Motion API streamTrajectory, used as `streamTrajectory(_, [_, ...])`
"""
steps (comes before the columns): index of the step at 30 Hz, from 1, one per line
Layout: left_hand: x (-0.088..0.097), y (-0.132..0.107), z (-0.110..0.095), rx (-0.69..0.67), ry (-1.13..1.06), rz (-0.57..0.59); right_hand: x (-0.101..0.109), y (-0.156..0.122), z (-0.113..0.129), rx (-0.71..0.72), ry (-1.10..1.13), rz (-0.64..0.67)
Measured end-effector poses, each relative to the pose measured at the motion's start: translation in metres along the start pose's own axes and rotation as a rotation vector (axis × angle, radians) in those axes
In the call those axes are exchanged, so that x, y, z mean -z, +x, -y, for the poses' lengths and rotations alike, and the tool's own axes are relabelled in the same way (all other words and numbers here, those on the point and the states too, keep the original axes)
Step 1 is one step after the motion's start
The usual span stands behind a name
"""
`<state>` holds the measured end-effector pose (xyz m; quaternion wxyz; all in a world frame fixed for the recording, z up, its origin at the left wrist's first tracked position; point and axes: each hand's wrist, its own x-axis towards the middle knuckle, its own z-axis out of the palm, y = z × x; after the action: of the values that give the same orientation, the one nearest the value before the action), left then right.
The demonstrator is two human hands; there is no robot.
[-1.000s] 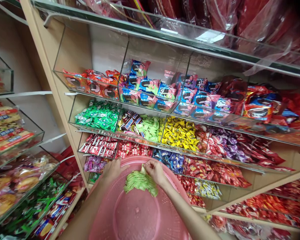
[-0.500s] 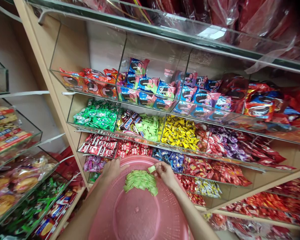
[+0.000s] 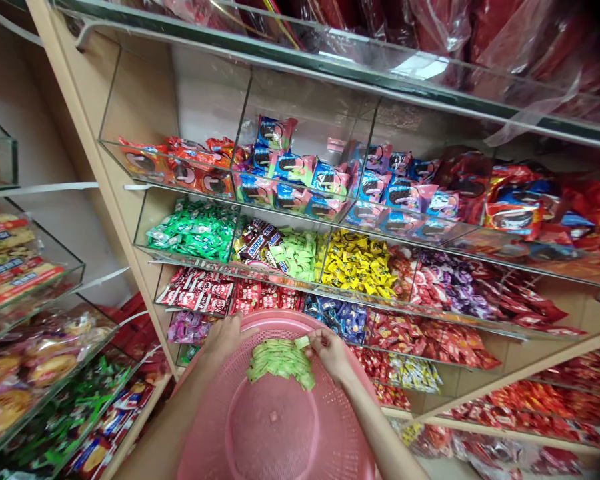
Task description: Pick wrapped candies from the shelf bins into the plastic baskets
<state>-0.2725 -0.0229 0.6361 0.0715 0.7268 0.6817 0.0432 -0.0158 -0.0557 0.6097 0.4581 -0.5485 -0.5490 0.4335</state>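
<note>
A round pink plastic basket (image 3: 275,427) is tilted toward the shelves in front of me. My left hand (image 3: 223,338) grips its far rim on the left, fingers curled over the edge. A heap of light green wrapped candies (image 3: 279,360) lies against the basket's far side. My right hand (image 3: 330,350) is at the right end of the heap, pinching one light green candy (image 3: 303,342) between thumb and fingers.
Clear-fronted shelf bins (image 3: 330,293) rise behind the basket, holding green, yellow, red and purple sweets, Snickers bars (image 3: 255,243) beside light green candies, and biscuit packs above. More bins of snacks (image 3: 25,360) stand at the left. Red bags fill the top.
My right hand moved from the top middle of the heap to its right end and now pinches a single candy. The view dipped slightly; the left hand stayed on the rim.
</note>
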Motion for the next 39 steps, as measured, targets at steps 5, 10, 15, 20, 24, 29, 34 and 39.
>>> streamTrajectory(5, [-0.001, 0.000, 0.000, 0.009, -0.006, -0.003, -0.002, 0.003, -0.003, -0.024, 0.072, -0.009])
streamTrajectory(10, [-0.004, 0.001, 0.001, -0.001, 0.018, -0.026, -0.004, 0.002, 0.005, 0.017, 0.061, -0.017])
streamTrajectory(15, [-0.001, 0.000, -0.001, 0.006, 0.012, -0.013, 0.001, -0.002, 0.017, 0.155, -0.036, -0.040])
streamTrajectory(20, [0.002, 0.000, -0.003, 0.034, 0.008, 0.014, 0.009, -0.003, 0.021, 0.188, 0.006, -0.016])
streamTrajectory(24, [0.001, 0.001, -0.002, 0.027, 0.022, 0.008, 0.011, -0.005, 0.024, 0.098, 0.094, -0.024])
streamTrajectory(29, [-0.003, 0.001, 0.000, 0.004, 0.041, -0.013, 0.015, -0.008, 0.032, -0.157, 0.516, 0.072])
streamTrajectory(34, [-0.003, 0.001, 0.000, -0.008, 0.029, -0.025, 0.024, -0.004, 0.036, -0.252, 0.792, 0.072])
streamTrajectory(39, [-0.001, 0.001, -0.001, 0.011, 0.014, -0.004, 0.027, -0.001, 0.033, -0.218, 0.570, 0.029])
